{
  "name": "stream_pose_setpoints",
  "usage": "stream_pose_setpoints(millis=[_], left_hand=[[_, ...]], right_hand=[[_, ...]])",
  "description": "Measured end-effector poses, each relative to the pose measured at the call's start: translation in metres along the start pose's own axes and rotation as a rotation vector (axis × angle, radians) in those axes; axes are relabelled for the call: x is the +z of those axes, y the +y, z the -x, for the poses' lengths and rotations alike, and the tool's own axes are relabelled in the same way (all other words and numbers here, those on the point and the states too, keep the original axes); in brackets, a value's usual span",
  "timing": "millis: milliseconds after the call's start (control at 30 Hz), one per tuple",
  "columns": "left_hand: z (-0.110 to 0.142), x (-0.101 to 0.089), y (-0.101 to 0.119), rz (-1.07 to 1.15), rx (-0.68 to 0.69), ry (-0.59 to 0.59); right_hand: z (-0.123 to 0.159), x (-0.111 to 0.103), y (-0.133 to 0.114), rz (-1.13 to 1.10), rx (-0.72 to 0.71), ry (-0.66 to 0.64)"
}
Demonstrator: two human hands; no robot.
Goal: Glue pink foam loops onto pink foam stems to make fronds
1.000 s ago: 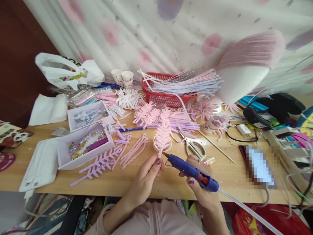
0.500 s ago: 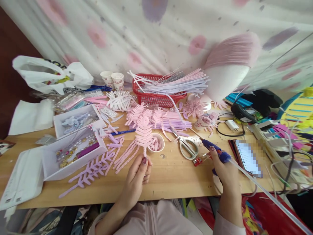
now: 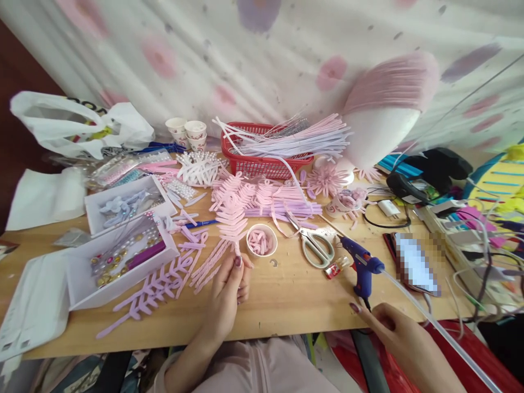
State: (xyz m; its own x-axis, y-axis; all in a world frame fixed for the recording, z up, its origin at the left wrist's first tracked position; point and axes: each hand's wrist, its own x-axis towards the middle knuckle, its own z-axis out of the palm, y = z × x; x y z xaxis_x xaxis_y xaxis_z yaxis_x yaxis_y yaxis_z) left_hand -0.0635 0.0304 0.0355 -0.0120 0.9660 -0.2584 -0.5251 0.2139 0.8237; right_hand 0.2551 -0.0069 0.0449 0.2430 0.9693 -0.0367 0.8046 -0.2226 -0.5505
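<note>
My left hand pinches the twisted stem of a pink pipe-cleaner leaf between thumb and fingertips, its fronds pointing away from me. Just right of the leaf stands a paper cup with short pink pieces inside. A blue glue gun rests on the table with a long clear glue stick sticking out of its back. Below its handle, by the cord, is my right hand, thumb stretched out and fingers loosely bent, holding nothing. Scissors lie left of the gun.
A red basket of pipe cleaners stands at the back, beside a white mannequin head. White boxes of beads and purple leaf sprigs lie to the left. A phone and tangled cables are on the right.
My right hand has let go of the glue gun and drawn back toward the table's near edge. My left hand and the pink leaf have shifted slightly left.
</note>
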Motion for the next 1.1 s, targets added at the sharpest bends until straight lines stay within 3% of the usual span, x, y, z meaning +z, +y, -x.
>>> stream_pose_setpoints(millis=[67,133,300,400,500,667,800,967,1100], left_hand=[[0.0,0.0,-0.001,-0.001,-0.003,-0.017],[0.002,-0.002,-0.001,0.0,-0.003,-0.02],[0.014,-0.013,-0.001,0.018,0.036,-0.011],[0.023,-0.022,0.0,0.048,0.061,0.034],[0.027,-0.03,0.002,0.064,0.076,0.08],[0.028,-0.033,0.005,0.083,0.07,0.086],[0.023,-0.026,0.009,0.089,0.049,0.074],[0.015,-0.014,0.013,0.079,0.083,0.102],[0.013,-0.008,0.013,0.091,0.081,0.101]], right_hand=[[0.003,0.003,-0.029,-0.022,-0.1,-0.277],[-0.004,0.011,-0.07,-0.105,-0.295,-0.333],[-0.047,0.044,-0.157,-0.112,-0.713,-0.152],[-0.07,0.063,-0.179,0.09,-0.848,-0.091],[-0.082,0.073,-0.187,0.23,-0.917,-0.119],[-0.086,0.068,-0.189,0.165,-0.919,-0.038],[-0.086,0.058,-0.182,-0.085,-0.778,-0.004],[-0.087,0.069,-0.174,-0.445,-0.461,-0.217],[-0.084,0.082,-0.177,-0.622,-0.409,-0.364]])
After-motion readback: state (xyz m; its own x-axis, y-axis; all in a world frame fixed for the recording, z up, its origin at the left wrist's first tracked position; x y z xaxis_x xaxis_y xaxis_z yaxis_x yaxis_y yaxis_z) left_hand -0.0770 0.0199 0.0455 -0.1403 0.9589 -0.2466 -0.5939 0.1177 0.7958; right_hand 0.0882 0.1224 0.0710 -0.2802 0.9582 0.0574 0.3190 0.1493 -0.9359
